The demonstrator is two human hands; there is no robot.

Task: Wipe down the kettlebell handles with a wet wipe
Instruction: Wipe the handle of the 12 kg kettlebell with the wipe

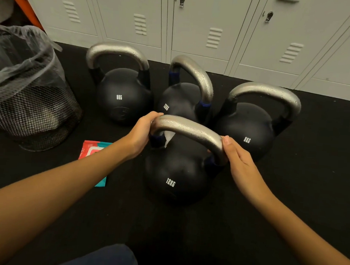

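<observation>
On the black floor (288,200), the nearest 12KG kettlebell (171,173) is being held by its silver handle (190,129). The handle's left end is being gripped by the left hand (143,134), with a white wet wipe (168,138) being pinched beneath it; the right end is being gripped by the right hand (238,156). Three more kettlebells (123,96) are being kept behind, before grey lockers (207,21).

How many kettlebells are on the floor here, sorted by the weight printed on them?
8KG kettlebells: 2, back left and right
12KG kettlebells: 2, the middle one and the near one, whose handle both hands hold
Total: 4
</observation>
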